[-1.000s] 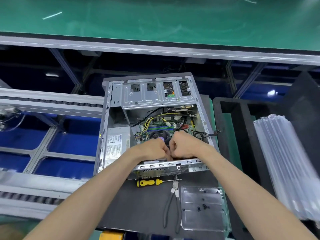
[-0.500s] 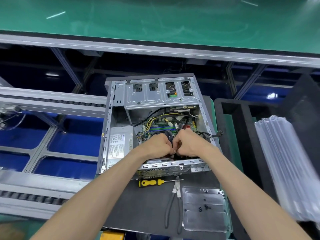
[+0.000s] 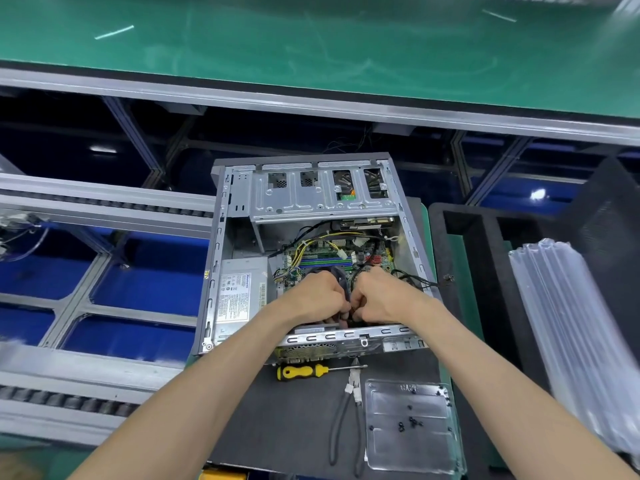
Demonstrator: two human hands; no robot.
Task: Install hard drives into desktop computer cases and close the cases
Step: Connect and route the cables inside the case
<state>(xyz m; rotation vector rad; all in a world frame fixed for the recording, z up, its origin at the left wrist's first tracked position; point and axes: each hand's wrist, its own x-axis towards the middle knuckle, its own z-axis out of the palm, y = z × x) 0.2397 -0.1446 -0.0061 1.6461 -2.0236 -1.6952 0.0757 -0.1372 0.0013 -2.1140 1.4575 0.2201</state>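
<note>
The open computer case [image 3: 311, 251] lies on its side on the dark mat of the surface [image 3: 277, 420], and it is my landmark. Inside its near end, just behind the rear panel, my left hand [image 3: 317, 297] and right hand [image 3: 384, 299] meet knuckle to knuckle, fingers curled tight around dark cables [image 3: 341, 292]; exactly which cable or plug each holds I cannot tell.

I judge the risks to be these: pulling too hard could strain a connector on the motherboard [image 3: 332, 259] just beyond my hands, and a slip could drag a knuckle across the case's sheet-metal edge. No hard drive is visible to me, so the drive cage [image 3: 322, 199] at the far end may be unfilled.

The power supply [image 3: 239, 292] left of my hands carries a printed label, too small to read. Near the case lie a yellow-handled screwdriver [image 3: 301, 371], pliers [image 3: 346, 417] and a clear tray [image 3: 408, 427] of black screws; embossed marks on the tray are illegible.
</note>
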